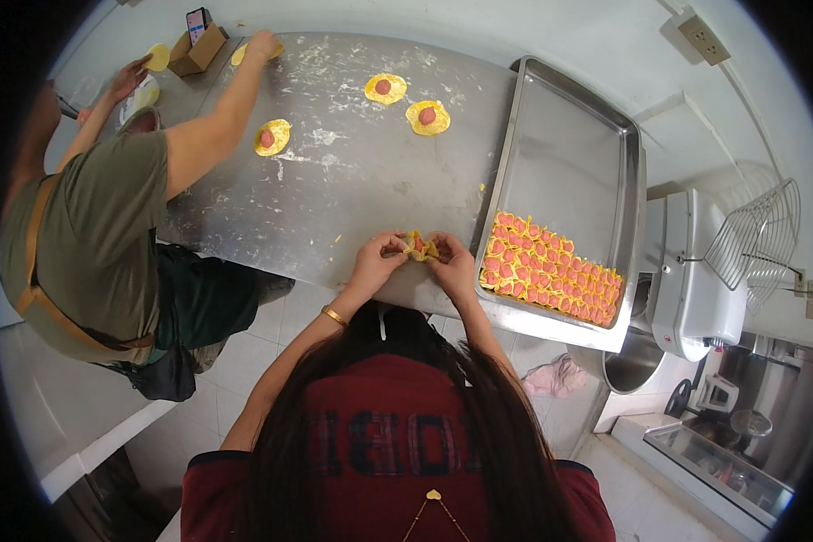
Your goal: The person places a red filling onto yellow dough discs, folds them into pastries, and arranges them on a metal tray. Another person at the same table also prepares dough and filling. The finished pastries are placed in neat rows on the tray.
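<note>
At centre, the left hand (379, 262) and right hand (452, 263) are pinching a wrapper (417, 247); lower centre, a shirt (393, 384) is showing lettering (394, 443).

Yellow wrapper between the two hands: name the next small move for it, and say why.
Probably a gentle pinch inward by the left hand and right hand: both hold the yellow wrapper at its sides, and its upturned edges look open around the pink filling, while the pieces in the metal tray sit gathered and packed close.
</note>
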Motion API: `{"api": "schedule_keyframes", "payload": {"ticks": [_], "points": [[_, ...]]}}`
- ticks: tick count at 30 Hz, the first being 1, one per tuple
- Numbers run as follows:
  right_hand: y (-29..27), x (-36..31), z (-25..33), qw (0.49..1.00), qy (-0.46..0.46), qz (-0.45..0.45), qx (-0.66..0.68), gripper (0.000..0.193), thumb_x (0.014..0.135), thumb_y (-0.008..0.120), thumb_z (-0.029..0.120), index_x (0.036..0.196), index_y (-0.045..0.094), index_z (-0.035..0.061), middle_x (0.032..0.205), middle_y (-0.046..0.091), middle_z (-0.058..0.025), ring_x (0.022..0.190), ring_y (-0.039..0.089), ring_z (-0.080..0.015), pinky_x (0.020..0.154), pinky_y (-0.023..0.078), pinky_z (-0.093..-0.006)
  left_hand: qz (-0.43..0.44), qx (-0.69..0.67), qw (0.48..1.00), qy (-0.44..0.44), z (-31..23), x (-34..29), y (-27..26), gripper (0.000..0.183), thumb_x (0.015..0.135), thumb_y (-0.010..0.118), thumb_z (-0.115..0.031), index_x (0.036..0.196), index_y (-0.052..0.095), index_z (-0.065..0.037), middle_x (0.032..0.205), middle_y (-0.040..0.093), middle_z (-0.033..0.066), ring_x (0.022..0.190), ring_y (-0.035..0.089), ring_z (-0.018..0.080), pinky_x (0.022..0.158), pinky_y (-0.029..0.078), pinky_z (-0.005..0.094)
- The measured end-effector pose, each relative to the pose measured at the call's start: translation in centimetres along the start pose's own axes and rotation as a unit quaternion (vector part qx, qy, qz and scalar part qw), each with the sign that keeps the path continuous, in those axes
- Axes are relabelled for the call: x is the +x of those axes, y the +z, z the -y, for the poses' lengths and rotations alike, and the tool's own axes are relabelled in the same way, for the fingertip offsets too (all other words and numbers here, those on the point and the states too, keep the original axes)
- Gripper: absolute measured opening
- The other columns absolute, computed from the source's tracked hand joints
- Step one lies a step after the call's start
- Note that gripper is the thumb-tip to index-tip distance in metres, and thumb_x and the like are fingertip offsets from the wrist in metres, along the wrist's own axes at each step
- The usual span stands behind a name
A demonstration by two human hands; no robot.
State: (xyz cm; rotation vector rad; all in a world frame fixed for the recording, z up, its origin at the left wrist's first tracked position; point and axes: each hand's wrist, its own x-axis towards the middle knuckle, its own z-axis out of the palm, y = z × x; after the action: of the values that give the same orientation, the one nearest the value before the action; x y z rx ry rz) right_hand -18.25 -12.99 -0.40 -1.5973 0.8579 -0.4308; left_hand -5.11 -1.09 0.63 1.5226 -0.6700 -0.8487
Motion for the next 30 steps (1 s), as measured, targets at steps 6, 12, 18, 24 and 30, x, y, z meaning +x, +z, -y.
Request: {"api": "schedule_keyframes", "payload": {"ticks": [6,12,18,24,30], "points": [[0.0,-1.1,0.8,0.998,-0.047,-0.005,-0.04,0.038,0.069,0.066,-0.004,0.106,0.061,-0.0005,0.098,0.063,-0.015,0.09,0.065,-0.024,0.078,0.053,-0.033,0.012,0.119,0.993,-0.018,0.0,-0.2,0.4,0.027,0.073,0.067,0.007,0.096,0.058,-0.001,0.105,0.063,0.0084,0.093,0.063,0.0153,0.079,0.051,0.0279],[-0.3,-0.7,1.9,0.962,-0.144,-0.003,-0.232,0.04,0.067,0.065,-0.005,0.106,0.062,0.0028,0.086,0.062,-0.0131,0.075,0.064,-0.0276,0.068,0.051,-0.0336,0.01,0.168,0.986,0.021,-1.0,0.0,0.9,0.032,0.073,0.072,0.001,0.102,0.059,-0.001,0.094,0.067,0.0105,0.081,0.067,0.0185,0.072,0.053,0.0305],[-0.3,-1.2,3.1,0.959,-0.135,0.0,-0.251,0.033,0.069,0.061,-0.004,0.101,0.063,0.0026,0.093,0.06,-0.0151,0.087,0.059,-0.0355,0.075,0.048,-0.0415,0.037,0.228,0.972,0.034,-1.5,0.0,1.1,0.023,0.074,0.073,-0.005,0.095,0.063,0.0,0.082,0.068,0.0135,0.076,0.068,0.0213,0.068,0.053,0.0302],[-0.7,-1.1,3.8,0.954,-0.158,0.004,-0.254,0.029,0.07,0.062,-0.003,0.098,0.064,0.0013,0.092,0.059,-0.0168,0.089,0.058,-0.0374,0.077,0.047,-0.0434,0.075,0.228,0.97,0.028,-1.5,0.5,0.6,0.023,0.074,0.073,-0.006,0.093,0.062,0.0,0.083,0.068,0.0139,0.075,0.068,0.0218,0.067,0.053,0.0322],[-0.4,-0.6,3.8,0.96,-0.133,0.029,-0.245,0.027,0.07,0.061,-0.003,0.096,0.064,0.002,0.091,0.059,-0.0161,0.087,0.058,-0.0364,0.075,0.048,-0.0429,0.095,0.3,0.949,0.019,-2.3,1.2,0.9,0.026,0.072,0.074,-0.008,0.094,0.062,-0.001,0.083,0.068,0.0136,0.073,0.068,0.0258,0.066,0.053,0.0347]]}}
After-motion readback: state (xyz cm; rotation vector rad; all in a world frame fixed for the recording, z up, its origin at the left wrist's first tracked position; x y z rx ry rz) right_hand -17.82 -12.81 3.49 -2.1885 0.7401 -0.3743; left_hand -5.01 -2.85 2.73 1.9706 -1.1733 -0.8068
